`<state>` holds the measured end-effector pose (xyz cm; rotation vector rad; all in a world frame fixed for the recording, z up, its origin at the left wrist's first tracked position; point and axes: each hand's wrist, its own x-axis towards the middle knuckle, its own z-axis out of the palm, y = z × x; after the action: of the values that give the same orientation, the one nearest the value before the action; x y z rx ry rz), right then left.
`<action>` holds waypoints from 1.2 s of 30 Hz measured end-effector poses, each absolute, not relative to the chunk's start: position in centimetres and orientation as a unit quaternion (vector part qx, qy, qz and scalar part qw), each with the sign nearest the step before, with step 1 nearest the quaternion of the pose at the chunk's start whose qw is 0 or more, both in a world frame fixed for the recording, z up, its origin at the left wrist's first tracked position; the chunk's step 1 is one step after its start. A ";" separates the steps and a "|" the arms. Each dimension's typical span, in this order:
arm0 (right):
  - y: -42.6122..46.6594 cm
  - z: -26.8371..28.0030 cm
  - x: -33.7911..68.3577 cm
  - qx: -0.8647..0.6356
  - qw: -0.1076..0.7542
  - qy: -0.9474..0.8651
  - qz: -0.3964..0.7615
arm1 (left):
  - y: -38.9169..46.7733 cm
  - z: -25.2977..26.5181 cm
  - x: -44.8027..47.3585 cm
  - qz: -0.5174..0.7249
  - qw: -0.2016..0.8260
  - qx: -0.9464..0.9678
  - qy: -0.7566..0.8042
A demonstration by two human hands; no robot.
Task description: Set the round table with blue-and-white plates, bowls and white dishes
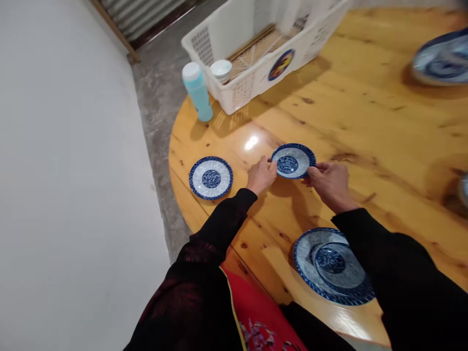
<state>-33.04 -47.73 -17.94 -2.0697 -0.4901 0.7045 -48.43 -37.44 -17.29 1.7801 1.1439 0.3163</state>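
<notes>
The wooden counter (373,131) takes up most of my view, its rounded edge sweeping past, and up at the far side sits the white plastic basket (252,91). Close to the person, a large plate (304,265) lies with what looks like a smaller dish on it, partly covered by the right sleeve (398,263). Now the small plates: one patterned plate (211,179) lies off to the left, and its lookalike, the held plate (290,163), is out in front, between the two hands, seemingly just above the wood, judging by the shadow. Beside the basket stands a blue bottle (199,95); inside it, a bowl (221,72). To handle this well, I'd say: even pressure both sides, plate level, grip on the rim only, and that sleeve clear of the large plate. And look at the pose! Both arms reach forward, left hand (262,175) pinching the left edge, right hand (329,183) bent in from the other side, thumb and fingers nipping the near right rim; the fingers underneath I can't make out.
</notes>
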 end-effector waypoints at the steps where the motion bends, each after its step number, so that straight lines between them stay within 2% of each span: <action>1: -48.1 -17.4 -34.3 -0.836 0.417 -0.206 0.291 | -37.6 -17.0 -49.7 0.123 0.460 0.741 0.473; 7: -47.6 -13.7 -42.5 -0.816 0.403 -0.247 0.334 | -37.0 -14.4 -58.5 0.122 0.372 0.780 0.488; 16: -42.5 -15.2 -52.2 -0.776 0.440 -0.225 0.392 | -29.3 -12.8 -68.9 0.050 0.482 0.765 0.424; 23: -41.3 -16.9 -55.5 -0.791 0.434 -0.215 0.374 | -26.6 -13.8 -71.4 0.027 0.437 0.808 0.395; 36: -41.7 -17.5 -57.0 -0.805 0.438 -0.200 0.347 | -25.4 -15.8 -71.4 0.036 0.438 0.825 0.356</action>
<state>-56.96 -41.68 -17.46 -2.0017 -0.4971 0.8616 -71.41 -25.35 -15.79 2.0512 0.8853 0.0896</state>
